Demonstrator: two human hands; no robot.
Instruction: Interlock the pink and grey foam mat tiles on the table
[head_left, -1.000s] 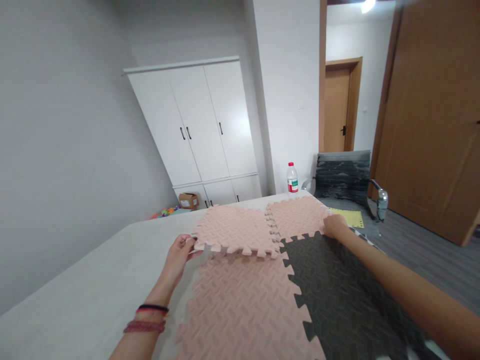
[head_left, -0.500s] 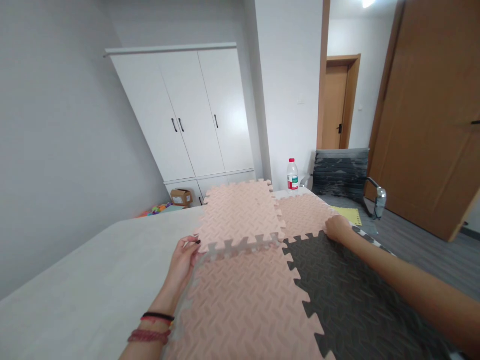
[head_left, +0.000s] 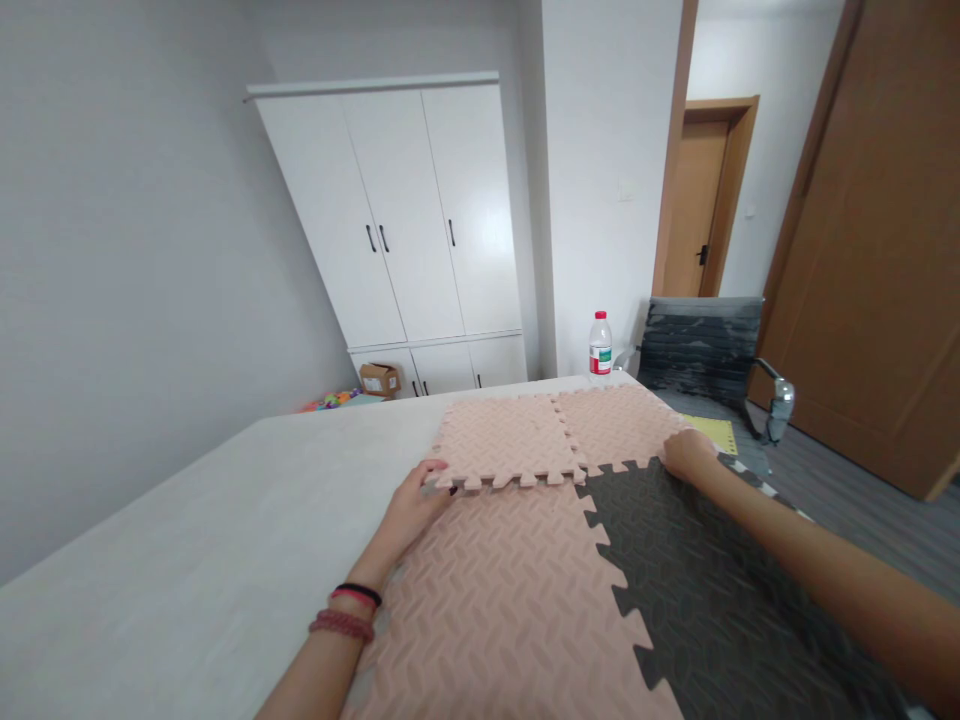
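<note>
Interlocking foam mat tiles lie on a white table. My left hand rests on the near left corner of the far pink tile, fingers closed on its toothed edge. That tile lies flat against the near pink tile. My right hand presses with curled fingers on the seam where the far right pink tile meets the dark grey tile. Bracelets circle my left wrist.
A plastic bottle stands at the table's far edge. A grey office chair holding a yellow sheet sits beyond the right corner. A white wardrobe, a small cardboard box and wooden doors stand behind.
The far pink tile, lifted and tilted up half a second ago, now lies flat with its teeth against the near pink tile. My left hand came down with it. My right hand stayed put.
</note>
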